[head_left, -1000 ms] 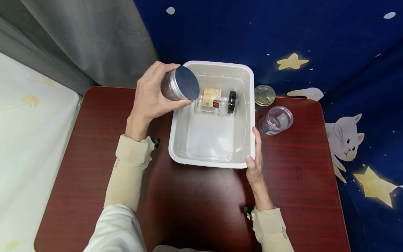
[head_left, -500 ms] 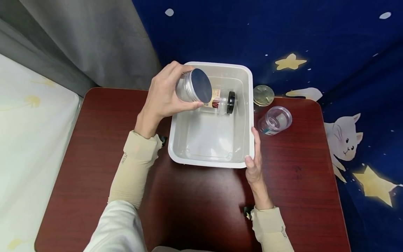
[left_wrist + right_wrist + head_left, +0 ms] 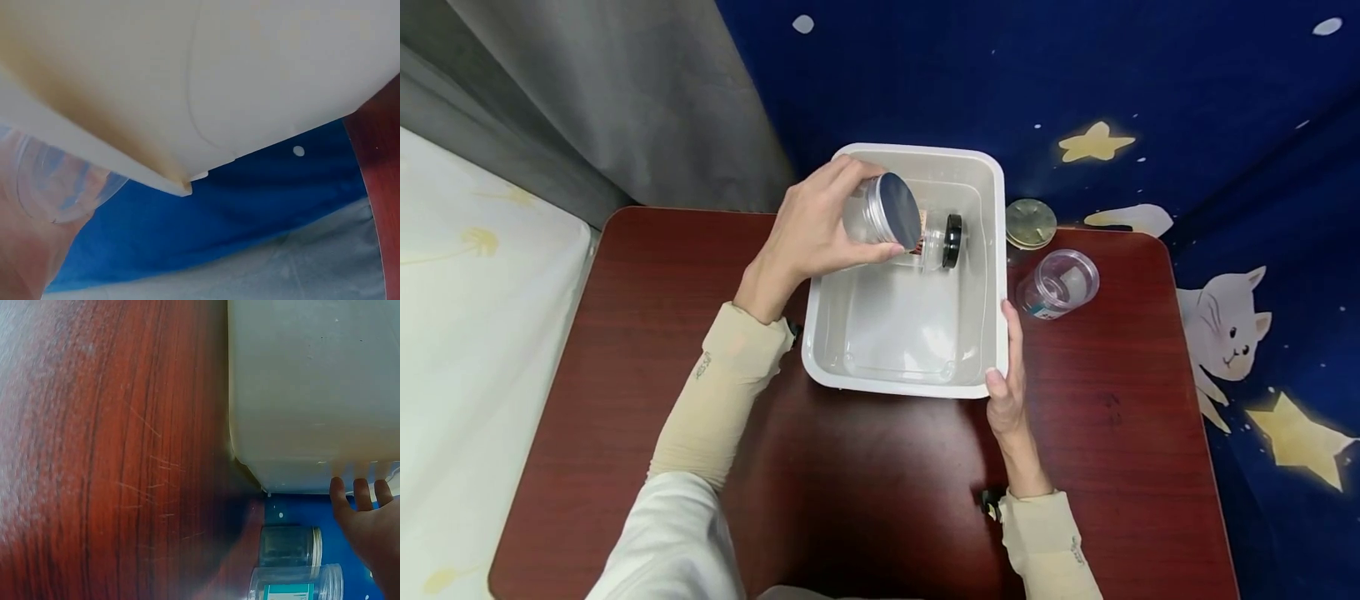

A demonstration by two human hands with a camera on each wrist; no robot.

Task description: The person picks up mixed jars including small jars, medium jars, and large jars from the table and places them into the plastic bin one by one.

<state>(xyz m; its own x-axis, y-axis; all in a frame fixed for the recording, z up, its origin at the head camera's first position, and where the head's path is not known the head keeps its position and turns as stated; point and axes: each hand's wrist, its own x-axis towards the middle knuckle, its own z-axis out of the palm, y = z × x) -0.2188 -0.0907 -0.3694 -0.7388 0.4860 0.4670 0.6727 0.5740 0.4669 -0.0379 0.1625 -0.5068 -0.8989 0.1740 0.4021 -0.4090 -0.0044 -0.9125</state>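
Observation:
My left hand (image 3: 808,229) grips a clear jar (image 3: 859,213) with a dark lid ringed in silver, tilted over the back left of a white plastic tub (image 3: 898,390). Its clear base (image 3: 56,187) shows beyond the tub's rim in the left wrist view. Inside the tub lies another clear jar (image 3: 932,247) on its side, black-lidded, its label mostly hidden behind the held jar. My right hand (image 3: 1011,392) holds the tub's right rim near the front corner, thumb over the edge. The fingertips (image 3: 337,486) touch the outer wall in the right wrist view.
Right of the tub stand a clear open-topped jar (image 3: 1060,285) with a teal label and a jar with a gold-coloured lid (image 3: 1031,223). All rest on a dark red table (image 3: 1120,417). A blue curtain (image 3: 940,75) hangs behind, a grey one (image 3: 685,108) at left.
My left hand has moved right with the jar, from the tub's left edge to over its inside, covering most of the lying jar's label. The right hand has stayed put.

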